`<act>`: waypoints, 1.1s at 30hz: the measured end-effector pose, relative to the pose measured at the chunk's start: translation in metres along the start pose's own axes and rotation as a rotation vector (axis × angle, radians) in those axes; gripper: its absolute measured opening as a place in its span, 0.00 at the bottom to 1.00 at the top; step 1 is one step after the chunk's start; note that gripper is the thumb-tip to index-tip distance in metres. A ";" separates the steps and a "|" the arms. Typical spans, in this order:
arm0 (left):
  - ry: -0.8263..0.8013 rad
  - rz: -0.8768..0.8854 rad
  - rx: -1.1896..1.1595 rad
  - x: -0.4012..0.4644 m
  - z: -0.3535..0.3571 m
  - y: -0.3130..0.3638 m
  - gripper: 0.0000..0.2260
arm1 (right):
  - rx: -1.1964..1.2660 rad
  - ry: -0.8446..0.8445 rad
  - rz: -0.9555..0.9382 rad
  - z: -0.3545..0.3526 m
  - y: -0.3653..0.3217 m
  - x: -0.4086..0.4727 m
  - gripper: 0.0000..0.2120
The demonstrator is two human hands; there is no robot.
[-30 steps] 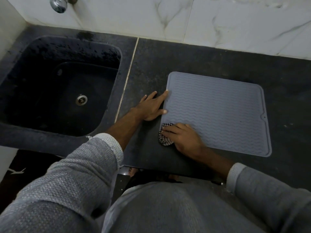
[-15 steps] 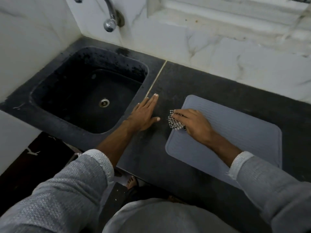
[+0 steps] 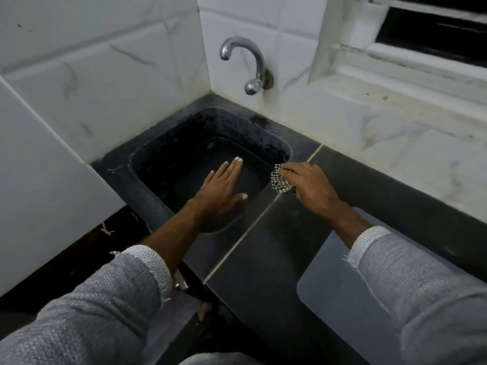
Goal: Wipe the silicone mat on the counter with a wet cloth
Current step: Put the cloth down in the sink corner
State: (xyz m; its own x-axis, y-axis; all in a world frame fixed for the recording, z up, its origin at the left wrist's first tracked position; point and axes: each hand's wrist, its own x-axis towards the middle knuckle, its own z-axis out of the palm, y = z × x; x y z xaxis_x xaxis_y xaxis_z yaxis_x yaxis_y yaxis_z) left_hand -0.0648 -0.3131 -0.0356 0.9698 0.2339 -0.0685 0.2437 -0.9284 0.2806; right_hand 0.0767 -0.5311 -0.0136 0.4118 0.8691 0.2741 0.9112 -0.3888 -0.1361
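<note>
A: Where is the right hand [image 3: 312,187], measured from the sink [image 3: 210,164]?

B: It is at the right edge of the sink, over the rim and the pale joint line there. Its fingers are curled around a small black-and-white checked cloth [image 3: 281,180], which is bunched and sticks out toward the sink.

A: And the left hand [image 3: 220,192]?

B: It is held over the sink basin, palm down, with the fingers straight and close together and the thumb spread to the side. It holds nothing. I cannot tell if it touches the sink.

A: Where is the silicone mat [image 3: 332,283]?

B: The grey mat lies flat on the dark counter [image 3: 266,262], to the right of the sink and well apart from it. Only its left part shows, because the right sleeve [image 3: 411,280] covers the rest. The cloth is not touching the mat.

A: What else is near the sink?

B: A curved metal tap [image 3: 249,64] comes out of the white tiled wall behind the sink, its spout above the back of the basin. To the right of the tap there is a white window sill [image 3: 395,90].
</note>
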 end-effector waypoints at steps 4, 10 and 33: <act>0.014 -0.027 0.045 0.028 -0.026 -0.044 0.41 | -0.022 0.001 -0.034 0.009 -0.007 0.060 0.30; 0.038 -0.031 0.083 0.077 -0.067 -0.120 0.40 | -0.019 0.004 -0.012 0.033 -0.020 0.160 0.27; 0.050 -0.006 0.131 0.240 -0.094 -0.308 0.39 | -0.108 -0.080 0.192 0.158 0.008 0.450 0.21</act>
State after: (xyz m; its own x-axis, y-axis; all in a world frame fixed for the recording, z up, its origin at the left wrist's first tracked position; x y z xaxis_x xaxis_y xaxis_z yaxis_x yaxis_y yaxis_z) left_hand 0.0927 0.0560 -0.0488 0.9678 0.2508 -0.0209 0.2510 -0.9559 0.1528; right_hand 0.2677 -0.0948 -0.0412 0.5793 0.7958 0.1764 0.8140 -0.5761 -0.0744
